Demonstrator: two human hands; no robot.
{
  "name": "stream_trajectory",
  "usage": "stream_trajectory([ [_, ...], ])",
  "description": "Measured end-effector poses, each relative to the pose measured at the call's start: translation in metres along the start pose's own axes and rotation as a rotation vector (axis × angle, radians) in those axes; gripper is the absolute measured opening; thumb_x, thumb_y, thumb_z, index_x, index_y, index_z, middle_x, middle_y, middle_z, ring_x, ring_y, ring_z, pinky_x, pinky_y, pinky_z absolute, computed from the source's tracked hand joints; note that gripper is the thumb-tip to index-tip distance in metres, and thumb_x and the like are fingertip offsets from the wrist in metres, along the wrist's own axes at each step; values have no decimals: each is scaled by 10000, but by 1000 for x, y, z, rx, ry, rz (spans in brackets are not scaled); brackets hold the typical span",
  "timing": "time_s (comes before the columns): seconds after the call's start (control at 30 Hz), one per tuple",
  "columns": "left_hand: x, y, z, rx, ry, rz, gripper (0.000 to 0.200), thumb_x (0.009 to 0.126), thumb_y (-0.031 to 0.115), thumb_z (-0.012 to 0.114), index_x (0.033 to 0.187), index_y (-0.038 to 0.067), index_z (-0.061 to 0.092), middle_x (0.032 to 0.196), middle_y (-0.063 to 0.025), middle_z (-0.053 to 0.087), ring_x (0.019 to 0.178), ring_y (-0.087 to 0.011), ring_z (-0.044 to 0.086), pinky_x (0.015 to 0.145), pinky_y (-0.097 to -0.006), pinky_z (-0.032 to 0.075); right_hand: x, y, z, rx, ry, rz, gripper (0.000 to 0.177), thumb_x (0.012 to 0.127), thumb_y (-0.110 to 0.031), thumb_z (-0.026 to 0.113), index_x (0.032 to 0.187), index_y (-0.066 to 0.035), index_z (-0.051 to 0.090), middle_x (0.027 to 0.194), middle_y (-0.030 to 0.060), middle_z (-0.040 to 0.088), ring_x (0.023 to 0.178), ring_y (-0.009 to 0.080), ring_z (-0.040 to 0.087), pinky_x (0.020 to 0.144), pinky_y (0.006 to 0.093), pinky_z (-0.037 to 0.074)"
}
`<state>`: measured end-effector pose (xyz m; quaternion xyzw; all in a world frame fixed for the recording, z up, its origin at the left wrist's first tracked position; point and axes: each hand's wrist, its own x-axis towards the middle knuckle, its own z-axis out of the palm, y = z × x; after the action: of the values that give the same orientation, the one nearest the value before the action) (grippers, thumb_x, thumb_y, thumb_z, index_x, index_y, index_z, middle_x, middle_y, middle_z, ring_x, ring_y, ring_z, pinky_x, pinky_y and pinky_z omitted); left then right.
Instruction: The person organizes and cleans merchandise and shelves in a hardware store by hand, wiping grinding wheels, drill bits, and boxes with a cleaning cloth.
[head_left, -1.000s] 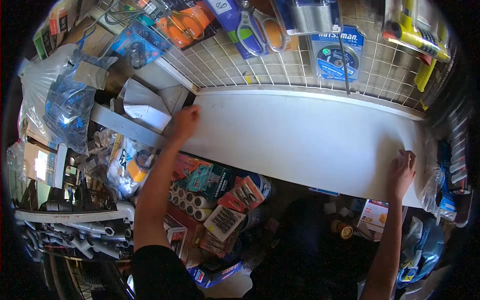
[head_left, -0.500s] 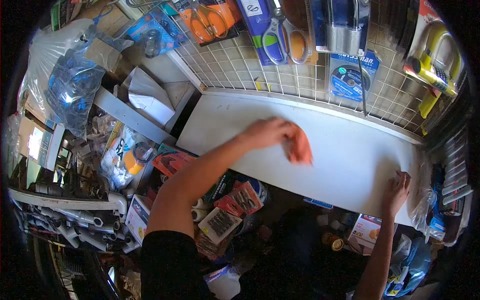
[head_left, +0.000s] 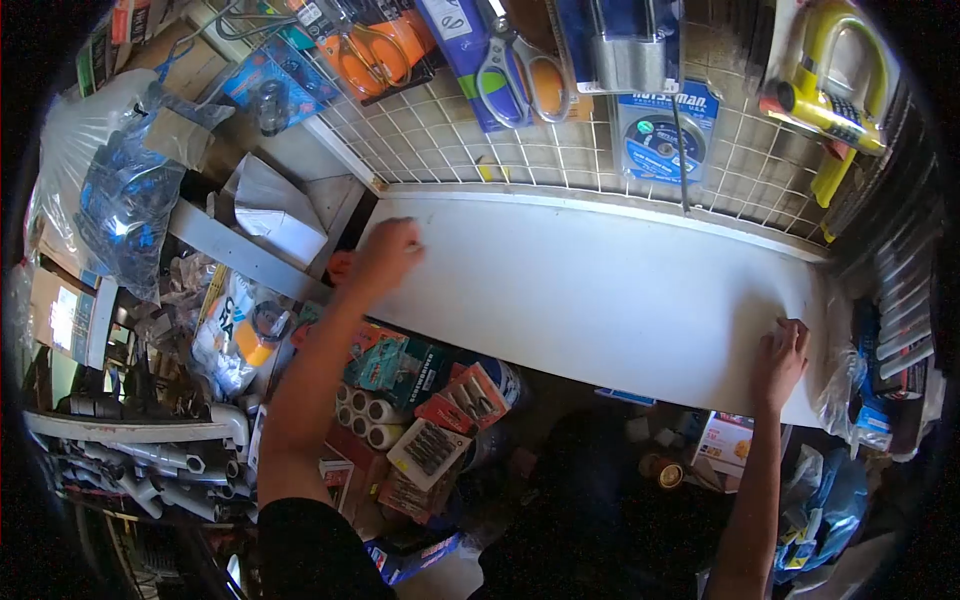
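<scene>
Head view: left hand [head_left: 388,256] near red cloth [head_left: 341,265], right hand [head_left: 782,360] well apart at the shelf's [head_left: 580,290] right end; grips unclear. Light, overlapping strokes should serve best.

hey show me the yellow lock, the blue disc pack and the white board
Yellow lock [head_left: 832,114]: head view, on its body.
Blue disc pack [head_left: 650,150]: head view, on the disc.
White board [head_left: 570,275]: head view, bare middle.

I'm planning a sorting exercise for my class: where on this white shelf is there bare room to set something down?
The white shelf is bare between the left hand and right hand, from the wire grid to the front edge. Crowded: below that edge, with blister packs and white rolls; on the grid, with scissors and a yellow lock.
</scene>
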<state>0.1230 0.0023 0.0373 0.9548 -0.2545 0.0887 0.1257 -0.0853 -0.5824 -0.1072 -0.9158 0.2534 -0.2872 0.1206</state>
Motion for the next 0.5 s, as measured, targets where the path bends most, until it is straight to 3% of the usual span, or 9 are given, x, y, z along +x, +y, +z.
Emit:
stream_trajectory([
  [0.03, 6, 50, 4, -158, 70, 144, 160, 814, 62, 723, 880, 6, 589, 777, -115, 568, 736, -264, 612, 659, -390, 497, 0, 0, 1, 7, 3, 1, 302, 895, -137, 588, 1196, -106, 598, 1254, 81, 582, 1149, 317, 604, 929, 521, 457],
  [0.1, 11, 142, 13, -273, -53, 220, 166, 831, 21, 699, 932, 15, 567, 850, -117, 580, 786, -257, 613, 709, -388, 503, 0, 0, 2, 23, 34, -23, 283, 893, -140, 585, 1174, -108, 604, 1245, 74, 586, 1130, 321, 610, 911, 520, 458],
  [0.17, 11, 205, 30, -358, -171, 421, 322, 839, 73, 721, 1139, 66, 603, 1098, -119, 639, 987, -304, 667, 831, -400, 556, 0, -1, 2, 0, 39, -24, 280, 892, -140, 584, 1168, -107, 606, 1246, 76, 587, 1118, 327, 614, 902, 519, 464],
  [0.2, 15, 226, 46, -322, -224, 537, 313, 855, 82, 707, 1156, 68, 622, 1191, -107, 633, 1058, -310, 662, 870, -402, 566, 0, -1, 1, -11, 41, -24, 278, 891, -140, 583, 1166, -107, 608, 1247, 77, 587, 1112, 330, 616, 898, 519, 467],
  [0.23, 18, 241, 69, -449, -245, 623, 239, 859, 120, 704, 1085, 104, 629, 1089, -85, 617, 990, -293, 670, 844, -437, 583, -2, -2, -1, 12, 16, -13, 291, 886, -131, 598, 1176, -104, 604, 1255, 84, 580, 1133, 333, 604, 919, 519, 456],
  [0.33, 22, 261, 125, -175, -241, 739, 147, 911, 257, 692, 1018, 156, 681, 1015, -112, 599, 946, -298, 682, 724, -443, 596, 0, -4, -4, 88, -37, -4, 318, 879, -110, 625, 1196, -95, 598, 1269, 102, 566, 1172, 341, 580, 957, 518, 435],
  [0.4, 29, 241, 146, -53, -172, 775, 165, 947, 284, 655, 1056, 170, 701, 1133, -140, 630, 1011, -323, 681, 832, -456, 583, 0, 3, 1, 128, -50, 8, 315, 881, -101, 622, 1195, -94, 599, 1266, 108, 566, 1168, 347, 581, 949, 517, 435],
  [0.47, 55, 204, 133, -374, -406, 131, 273, 958, 342, 627, 1173, 185, 692, 1290, -161, 638, 1123, -334, 660, 939, -449, 542, 3, 7, 6, 133, -28, -29, 304, 888, -98, 615, 1191, -86, 599, 1247, 118, 574, 1156, 361, 582, 935, 521, 438],
  [0.5, 68, 150, 141, -408, -139, 146, 338, 962, 396, 615, 1203, 172, 693, 1291, -130, 661, 1141, -295, 662, 952, -427, 535, 3, 10, 7, 140, -28, -43, 306, 888, -100, 618, 1193, -85, 598, 1242, 121, 576, 1157, 363, 581, 932, 521, 438],
])
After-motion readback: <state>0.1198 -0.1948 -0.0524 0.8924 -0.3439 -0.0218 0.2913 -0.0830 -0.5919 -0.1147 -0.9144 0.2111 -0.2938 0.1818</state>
